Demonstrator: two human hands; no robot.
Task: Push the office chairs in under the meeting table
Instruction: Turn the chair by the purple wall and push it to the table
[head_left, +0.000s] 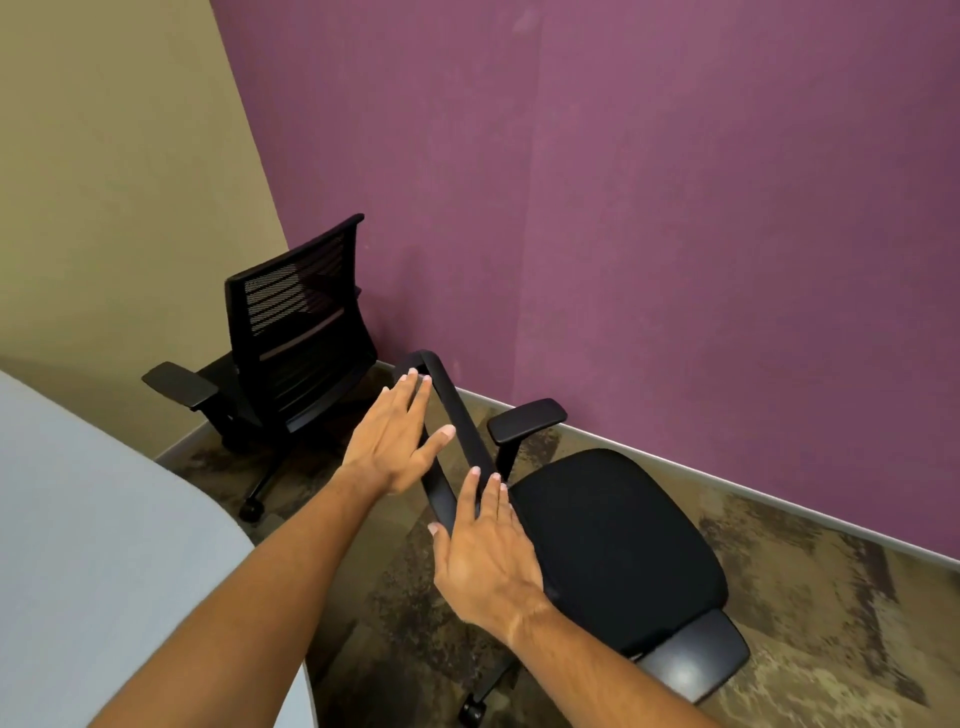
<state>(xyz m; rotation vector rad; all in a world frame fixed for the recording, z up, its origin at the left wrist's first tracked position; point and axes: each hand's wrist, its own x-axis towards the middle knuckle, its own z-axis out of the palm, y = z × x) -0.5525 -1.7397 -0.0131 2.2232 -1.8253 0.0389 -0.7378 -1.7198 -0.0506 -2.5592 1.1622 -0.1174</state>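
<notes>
1. Here, the near chair (613, 525), beside the meeting table (104, 545) and turned seat-away from it, is reached for at the backrest top.
2. The left hand (397, 436) and right hand (485, 561) are held flat, fingers straight, nothing gripped; contact cannot be told.
3. Judged next: the chair must be swung round, then rolled under.
4. Counted: two chairs, the far chair (291, 343) beyond the table; one table; two hands.

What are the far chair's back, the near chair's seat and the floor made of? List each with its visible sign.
Far chair's back: looks like black mesh in a plastic frame; the wall shows through its slats.
Near chair's seat: seemingly black woven fabric over padding; matte, softly rounded.
Floor: probably low-pile carpet; mottled brown pattern, no shine.
</notes>
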